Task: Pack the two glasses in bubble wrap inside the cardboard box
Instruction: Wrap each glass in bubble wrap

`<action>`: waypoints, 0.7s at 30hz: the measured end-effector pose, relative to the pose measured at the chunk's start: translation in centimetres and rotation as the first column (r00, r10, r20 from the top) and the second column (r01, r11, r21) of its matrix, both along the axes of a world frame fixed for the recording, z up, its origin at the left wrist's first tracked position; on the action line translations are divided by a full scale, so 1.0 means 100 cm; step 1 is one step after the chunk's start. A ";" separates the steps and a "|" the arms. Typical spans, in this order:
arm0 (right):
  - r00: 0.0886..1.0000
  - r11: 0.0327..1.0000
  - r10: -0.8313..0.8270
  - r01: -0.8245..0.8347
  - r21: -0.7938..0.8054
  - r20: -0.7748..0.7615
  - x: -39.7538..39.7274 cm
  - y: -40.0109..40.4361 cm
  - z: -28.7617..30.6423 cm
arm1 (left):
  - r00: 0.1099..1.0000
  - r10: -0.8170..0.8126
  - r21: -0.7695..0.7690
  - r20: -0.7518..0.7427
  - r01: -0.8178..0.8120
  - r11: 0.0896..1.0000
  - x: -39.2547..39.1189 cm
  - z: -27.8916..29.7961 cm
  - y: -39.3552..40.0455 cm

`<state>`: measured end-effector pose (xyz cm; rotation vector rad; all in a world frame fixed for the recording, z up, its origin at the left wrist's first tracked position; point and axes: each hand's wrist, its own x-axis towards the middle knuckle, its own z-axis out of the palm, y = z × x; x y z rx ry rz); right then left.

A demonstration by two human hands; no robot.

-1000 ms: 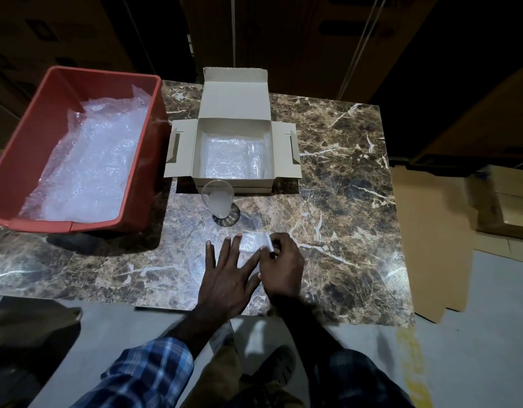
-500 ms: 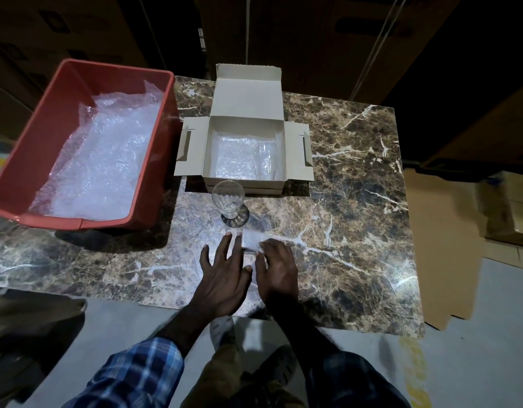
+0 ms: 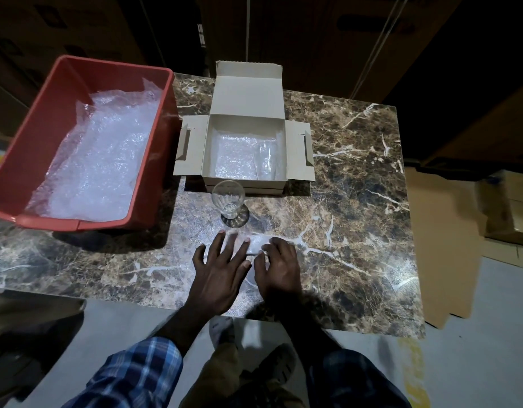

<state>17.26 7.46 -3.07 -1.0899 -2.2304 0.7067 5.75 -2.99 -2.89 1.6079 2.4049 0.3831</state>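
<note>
The left hand (image 3: pixel 222 272) is lying flat with its fingers spread and straight, pressing down on a clear sheet of bubble wrap (image 3: pixel 256 245) spread near the front edge of the marble table (image 3: pixel 357 201). The right hand (image 3: pixel 279 267) is resting just beside it on the same sheet, its fingers bent, with the fingertips on a raised fold of the wrap; whether they are pinching the fold or only pressing it is hard to tell.

Just beyond the left fingertips, a stemmed glass (image 3: pixel 228 198) is standing upright on the far part of the sheet, apart from both hands. Right behind the glass, the cardboard box (image 3: pixel 245 92) is sitting open toward the back edge of the table, its lid tilted back and its side flaps folded out. A layer of bubble wrap is lining the box floor, and a second glass (image 3: pixel 267 160), wrapped in clear sheeting, is lying along the box's right wall.

At the back left corner, a red plastic bin (image 3: pixel 42 113) is overhanging the table's left edge, holding a heap of bubble wrap (image 3: pixel 98 160).
</note>
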 end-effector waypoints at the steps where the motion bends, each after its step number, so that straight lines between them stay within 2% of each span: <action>1: 1.000 1.000 -0.006 0.006 -0.004 0.007 -0.001 0.000 0.000 | 1.000 0.008 -0.025 -0.018 -0.008 1.000 0.000 0.000 0.000; 6: 0.999 0.992 -0.009 0.016 -0.126 0.053 -0.002 0.000 0.004 | 0.997 0.044 0.000 -0.059 -0.044 0.999 -0.001 0.005 0.006; 9: 0.997 0.986 -0.038 0.048 -0.160 0.063 -0.006 0.002 0.012 | 0.989 0.124 0.049 -0.077 -0.121 0.991 0.000 0.011 0.016; 14: 0.969 0.919 -0.135 0.201 -0.338 0.207 -0.016 0.007 0.024 | 0.969 0.239 0.095 -0.063 -0.232 0.968 0.001 0.014 0.027; 18: 0.945 0.887 -0.144 0.254 -0.386 0.293 -0.018 0.015 0.027 | 0.967 0.249 0.189 -0.046 -0.236 0.953 0.002 0.016 0.030; 21: 0.960 0.852 -0.145 0.244 -0.463 0.238 -0.017 0.019 0.029 | 0.965 0.264 0.251 0.002 -0.256 0.934 0.004 0.019 0.029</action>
